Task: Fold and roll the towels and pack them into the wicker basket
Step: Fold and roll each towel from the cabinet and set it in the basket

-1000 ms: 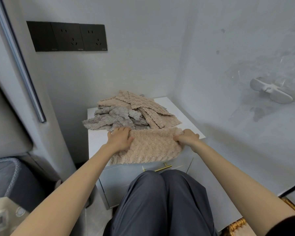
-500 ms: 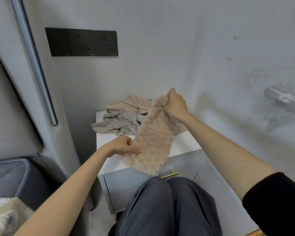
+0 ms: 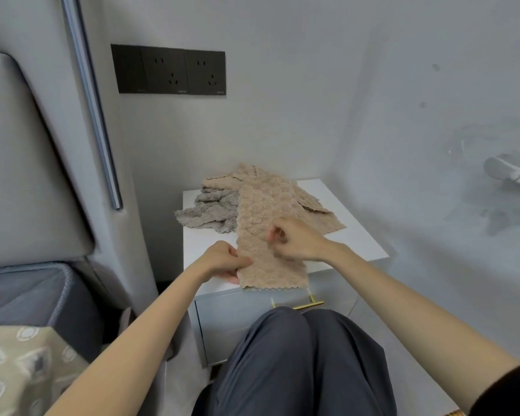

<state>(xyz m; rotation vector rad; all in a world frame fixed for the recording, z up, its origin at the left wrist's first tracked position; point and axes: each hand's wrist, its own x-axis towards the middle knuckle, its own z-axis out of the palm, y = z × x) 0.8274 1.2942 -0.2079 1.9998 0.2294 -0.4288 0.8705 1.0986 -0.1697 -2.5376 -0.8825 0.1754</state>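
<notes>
A beige textured towel (image 3: 261, 211) lies as a long folded strip on the white nightstand (image 3: 357, 235), its near end hanging a little over the front edge. My left hand (image 3: 222, 261) pinches the strip's left edge near the front. My right hand (image 3: 294, 240) rests on the strip with curled fingers pinching the cloth. Behind lie a crumpled grey towel (image 3: 206, 213) and another beige towel (image 3: 318, 211). A sliver of the wicker basket (image 3: 454, 413) shows at the bottom right edge.
The nightstand has a grey drawer with a gold handle (image 3: 297, 304), right above my knees (image 3: 288, 355). A grey padded headboard and bed (image 3: 27, 175) stand at left, the wall with black sockets (image 3: 168, 70) behind, a wall close on the right.
The towel was held up by my right hand half a second ago; now it lies flat as a lengthwise strip, and my right hand has come down onto it near my left.
</notes>
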